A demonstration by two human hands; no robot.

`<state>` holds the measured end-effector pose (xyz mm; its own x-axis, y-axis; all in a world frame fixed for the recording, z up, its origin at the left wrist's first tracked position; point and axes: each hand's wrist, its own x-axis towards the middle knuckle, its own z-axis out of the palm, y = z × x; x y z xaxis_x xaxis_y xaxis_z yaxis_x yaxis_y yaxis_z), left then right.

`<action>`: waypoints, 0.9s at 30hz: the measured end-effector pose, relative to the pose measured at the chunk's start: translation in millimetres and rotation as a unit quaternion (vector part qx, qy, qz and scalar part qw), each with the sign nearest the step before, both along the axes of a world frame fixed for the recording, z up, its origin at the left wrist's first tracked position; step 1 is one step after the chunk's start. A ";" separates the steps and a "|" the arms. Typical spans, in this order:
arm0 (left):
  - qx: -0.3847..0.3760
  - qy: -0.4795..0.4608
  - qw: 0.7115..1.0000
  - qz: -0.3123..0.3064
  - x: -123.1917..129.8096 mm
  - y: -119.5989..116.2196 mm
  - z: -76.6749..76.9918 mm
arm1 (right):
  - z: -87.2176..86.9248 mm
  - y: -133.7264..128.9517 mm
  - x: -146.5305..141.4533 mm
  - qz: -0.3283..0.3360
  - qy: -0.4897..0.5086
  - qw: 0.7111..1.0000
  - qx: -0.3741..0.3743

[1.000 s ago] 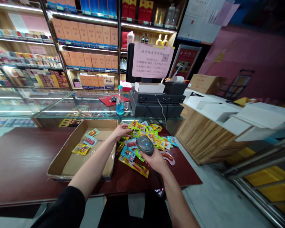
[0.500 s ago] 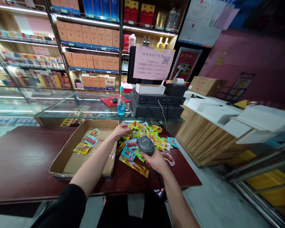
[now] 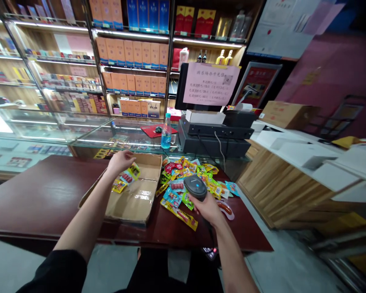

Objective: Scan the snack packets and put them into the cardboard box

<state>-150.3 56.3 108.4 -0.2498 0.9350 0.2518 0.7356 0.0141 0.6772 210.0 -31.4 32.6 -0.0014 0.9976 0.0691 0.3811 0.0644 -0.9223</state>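
My left hand (image 3: pixel 121 162) is over the shallow cardboard box (image 3: pixel 133 209), its fingers curled above a small yellow-green snack packet (image 3: pixel 135 171). The packet hangs at the fingertips, tilted; the hand partly hides the grip. Below it in the box lie a packet of pink sausage pieces (image 3: pixel 127 178) and a yellow packet (image 3: pixel 118 186). My right hand (image 3: pixel 208 208) is closed round the handle of a dark grey barcode scanner (image 3: pixel 195 187), with a small blue light on its top. The scanner's head is above a pile of colourful snack packets (image 3: pixel 183 173) on the table.
A long yellow packet (image 3: pixel 179 214) and a curved clear sausage pack (image 3: pixel 225 209) lie on the dark red table (image 3: pixel 33 191). Behind stand a glass counter, a bottle of blue drink (image 3: pixel 166 136) and a monitor (image 3: pixel 183 85) with a pink notice. Wooden cabinets (image 3: pixel 271 183) stand at right.
My left hand has moved left from the pile to above the box, with a yellow-green packet. A red packet now shows on the pile. The scanner has stayed over the pile; the view has turned left.
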 end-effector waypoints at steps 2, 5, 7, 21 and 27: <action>0.011 0.093 0.995 -0.018 11.6 -2.7 -4.6 | -0.3 -0.4 -0.9 0.009 0.007 1.000 -0.024; 0.002 0.118 0.986 -0.122 55.9 -1.7 -12.3 | 2.6 -2.9 0.1 0.001 0.012 0.999 -0.033; -0.004 0.150 0.969 -0.197 92.7 -0.2 -16.7 | 5.3 -5.7 3.1 -0.008 0.009 1.000 -0.022; -0.101 0.345 0.865 -0.350 200.4 2.9 -70.0 | 9.9 -24.0 27.7 -0.055 -0.013 0.998 0.019; -0.135 0.066 0.926 -0.347 178.2 27.2 -73.7 | 3.8 -19.6 27.3 -0.056 -0.016 0.998 0.020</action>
<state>27.9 83.5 34.7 0.4515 0.8918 -0.0281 0.7064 -0.3380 0.6219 237.3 -51.0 36.4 0.1080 0.9879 0.1114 0.4166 0.0567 -0.9073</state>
